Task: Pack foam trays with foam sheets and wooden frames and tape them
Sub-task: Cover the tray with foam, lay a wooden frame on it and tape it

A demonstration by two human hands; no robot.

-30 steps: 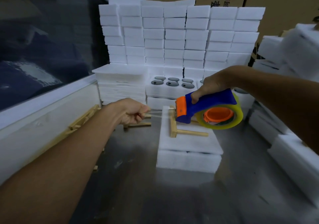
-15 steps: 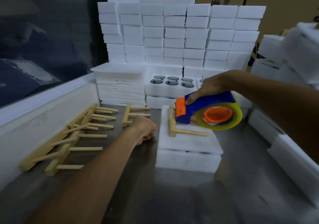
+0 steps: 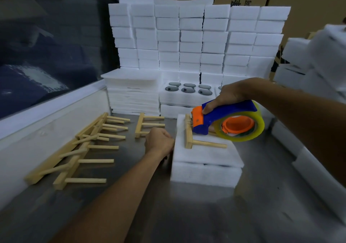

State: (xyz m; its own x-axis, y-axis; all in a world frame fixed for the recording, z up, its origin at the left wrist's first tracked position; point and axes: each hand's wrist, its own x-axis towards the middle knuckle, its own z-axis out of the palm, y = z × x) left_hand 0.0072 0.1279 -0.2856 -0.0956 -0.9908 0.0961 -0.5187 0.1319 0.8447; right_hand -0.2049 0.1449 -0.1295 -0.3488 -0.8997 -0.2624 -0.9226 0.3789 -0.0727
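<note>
Steel counter (image 3: 196, 214): foam tray stack (image 3: 206, 169) at centre, loose wooden frames (image 3: 78, 149) along the left wall, one more frame (image 3: 148, 124) further back, foam sheet pile (image 3: 133, 93) and foam blocks (image 3: 196, 42) at rear, probably resting directly on it.

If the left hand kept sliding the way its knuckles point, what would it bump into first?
The left hand is a fist pointing right, already at or touching the left side of the foam tray stack. It would meet that foam at once; whether it pinches tape there is unclear. The wooden frame lies higher, on top.
</note>
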